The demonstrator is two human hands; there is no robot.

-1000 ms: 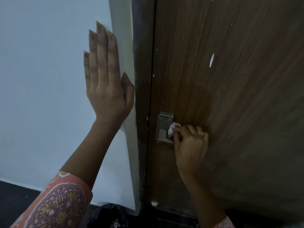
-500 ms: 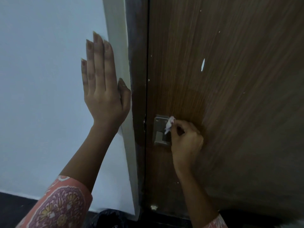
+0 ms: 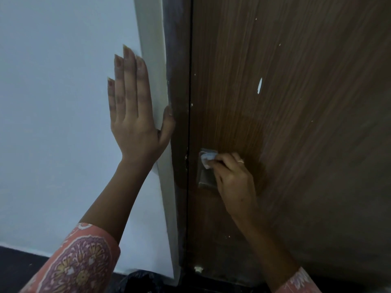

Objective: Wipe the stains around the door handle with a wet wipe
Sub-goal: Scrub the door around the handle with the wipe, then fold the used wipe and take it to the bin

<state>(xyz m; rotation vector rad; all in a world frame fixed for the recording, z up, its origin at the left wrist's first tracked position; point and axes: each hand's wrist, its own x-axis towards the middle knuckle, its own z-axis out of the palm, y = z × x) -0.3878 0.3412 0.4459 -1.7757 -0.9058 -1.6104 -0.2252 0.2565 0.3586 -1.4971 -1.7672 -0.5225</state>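
A brown wooden door (image 3: 296, 123) carries a small metal handle plate (image 3: 205, 180) near its left edge. My right hand (image 3: 233, 178) pinches a crumpled white wet wipe (image 3: 207, 159) and presses it on the upper part of that plate, covering the plate's right side. A darker damp patch spreads on the wood around the handle. My left hand (image 3: 135, 111) lies flat on the white wall (image 3: 53, 123), fingers up, with the thumb hooked round the wall's corner edge (image 3: 154, 70).
White paint flecks dot the door, the largest one (image 3: 259, 85) above right of the handle. A dark door frame strip (image 3: 179, 81) runs between wall and door. A black bag (image 3: 143, 281) sits on the dark floor at the bottom.
My right hand has shifted the wipe from the plate's right middle up onto its top edge. The left hand stays flat on the wall.
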